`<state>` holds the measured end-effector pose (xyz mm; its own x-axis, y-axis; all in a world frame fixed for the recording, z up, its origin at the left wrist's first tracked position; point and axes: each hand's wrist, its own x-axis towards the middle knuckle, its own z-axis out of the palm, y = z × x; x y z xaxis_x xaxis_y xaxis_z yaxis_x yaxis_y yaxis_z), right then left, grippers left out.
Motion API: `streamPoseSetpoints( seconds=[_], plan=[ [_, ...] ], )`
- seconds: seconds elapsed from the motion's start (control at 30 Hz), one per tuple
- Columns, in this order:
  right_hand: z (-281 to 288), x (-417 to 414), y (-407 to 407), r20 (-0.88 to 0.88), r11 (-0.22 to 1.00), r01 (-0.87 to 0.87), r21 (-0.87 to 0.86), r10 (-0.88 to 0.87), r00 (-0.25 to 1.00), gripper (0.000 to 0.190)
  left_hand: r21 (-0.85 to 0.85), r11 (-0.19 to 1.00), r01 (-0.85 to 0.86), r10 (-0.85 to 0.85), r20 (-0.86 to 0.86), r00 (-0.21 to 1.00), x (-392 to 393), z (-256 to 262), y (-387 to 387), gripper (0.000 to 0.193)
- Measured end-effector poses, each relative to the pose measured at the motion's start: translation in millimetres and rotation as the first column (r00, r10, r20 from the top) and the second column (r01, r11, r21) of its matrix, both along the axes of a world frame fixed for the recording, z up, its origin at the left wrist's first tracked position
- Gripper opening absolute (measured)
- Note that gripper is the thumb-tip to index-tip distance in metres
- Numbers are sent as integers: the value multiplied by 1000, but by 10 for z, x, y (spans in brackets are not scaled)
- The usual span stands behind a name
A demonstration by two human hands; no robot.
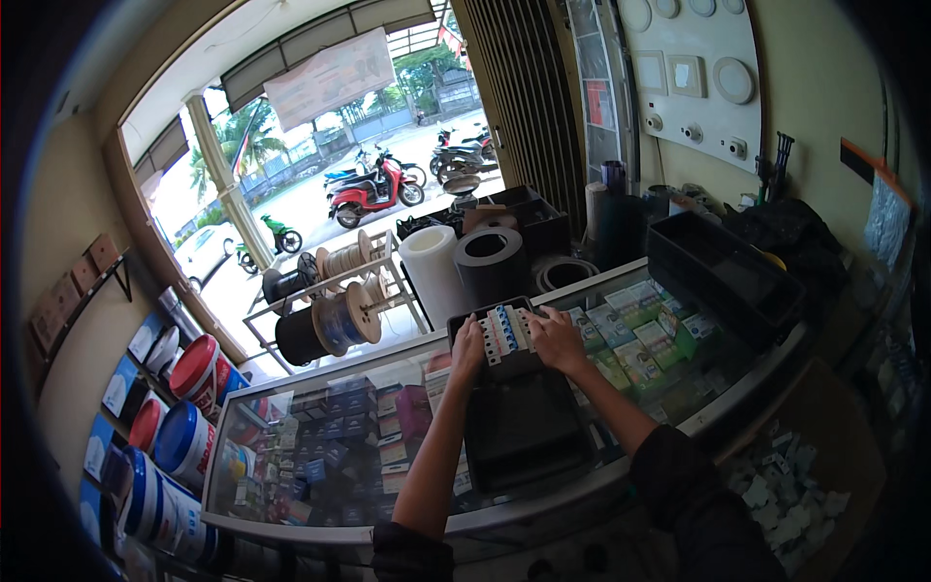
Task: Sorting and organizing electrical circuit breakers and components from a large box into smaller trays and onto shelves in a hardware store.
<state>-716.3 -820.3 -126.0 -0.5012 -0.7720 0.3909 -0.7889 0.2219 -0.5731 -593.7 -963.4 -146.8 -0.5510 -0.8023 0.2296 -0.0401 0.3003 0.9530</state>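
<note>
Both hands are at a black plastic tray that lies on a glass display counter. A row of miniature circuit breakers, white with blue parts, sits at the tray's far end. My left hand is at the left end of the row, its fingers against the breakers. At the right end, my right hand touches the breakers with its fingertips. Whether either hand grips a breaker cannot be told from this view.
The glass counter holds many small boxes. A second black tray stands at the counter's right. Beyond are a white roll, a black roll and cable spools. Paint buckets stand at left. A cardboard box of white pieces is at lower right.
</note>
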Motion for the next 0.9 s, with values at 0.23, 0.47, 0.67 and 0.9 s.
streamPoseSetpoints(
  seconds=[0.23,0.47,0.67,0.9],
  plan=[
    [-221,-173,-316,-202,993,-74,95,92,975,41,329,944,15,-15,-2,1000,-194,186,325,47],
    [-346,-124,-465,-191,993,-98,64,109,975,42,266,961,-68,76,-22,997,-141,119,246,47],
    [-357,-158,-441,-182,993,-37,108,57,982,46,371,923,98,-81,-60,995,-171,11,127,36],
    [-255,-131,-330,-108,991,-50,124,64,992,47,499,829,252,-140,-251,958,-179,43,220,63]
  ],
)
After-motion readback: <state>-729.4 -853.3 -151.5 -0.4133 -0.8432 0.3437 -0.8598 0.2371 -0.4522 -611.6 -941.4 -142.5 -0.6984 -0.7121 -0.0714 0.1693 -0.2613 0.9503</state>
